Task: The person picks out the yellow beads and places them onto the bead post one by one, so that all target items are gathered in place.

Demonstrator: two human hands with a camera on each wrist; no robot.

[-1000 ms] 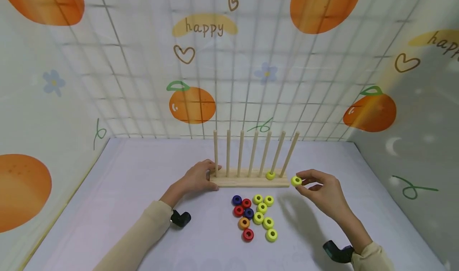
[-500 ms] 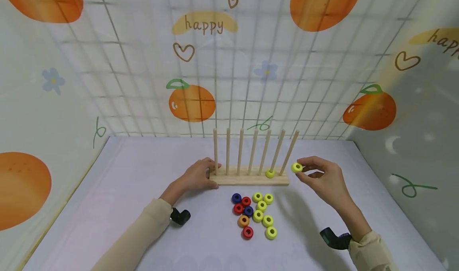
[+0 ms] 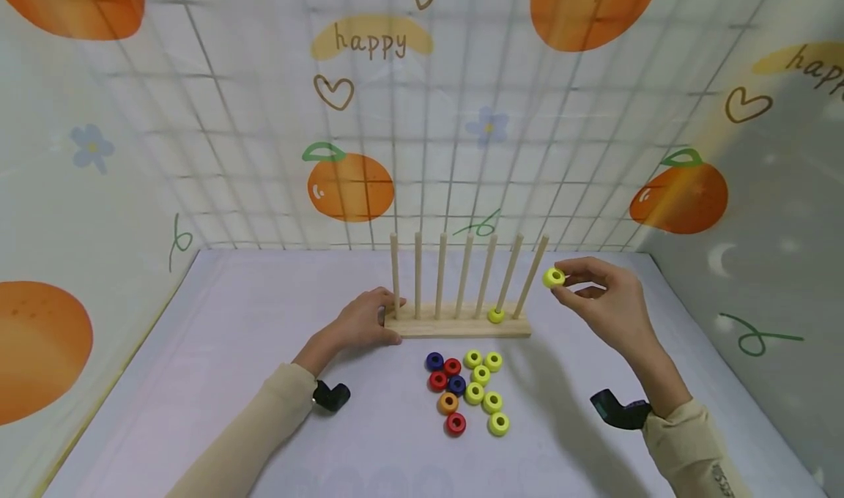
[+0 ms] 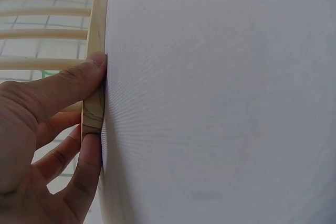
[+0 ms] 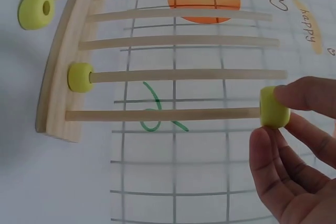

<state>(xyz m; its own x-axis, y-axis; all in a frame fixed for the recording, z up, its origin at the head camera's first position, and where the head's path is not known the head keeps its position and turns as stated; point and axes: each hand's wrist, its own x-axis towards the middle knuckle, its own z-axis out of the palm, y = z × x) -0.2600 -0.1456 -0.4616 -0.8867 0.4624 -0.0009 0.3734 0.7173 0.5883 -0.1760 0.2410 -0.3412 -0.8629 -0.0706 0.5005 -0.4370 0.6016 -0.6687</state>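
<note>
A wooden peg rack [image 3: 455, 327] stands on the table, its row of upright pegs rising from a long base. My left hand [image 3: 361, 321] grips the base's left end, thumb in front and fingers behind and at the end, as the left wrist view shows. My right hand [image 3: 609, 300] pinches a yellow bead [image 3: 554, 277] between thumb and fingers. In the head view it is just right of the rightmost peg [image 3: 532, 274]; in the right wrist view it overlaps that peg's tip. Another yellow bead [image 5: 80, 77] sits at the foot of the neighbouring peg.
In front of the rack lie loose beads: several yellow ones [image 3: 474, 393], red ones [image 3: 456, 425], dark blue ones [image 3: 456, 386] and an orange one [image 3: 448, 403]. A printed curtain [image 3: 250, 117] hangs behind the white table [image 3: 277, 278].
My right hand has lifted the yellow bead from beside the base up towards the top of the rightmost peg. The left hand keeps its grip on the rack.
</note>
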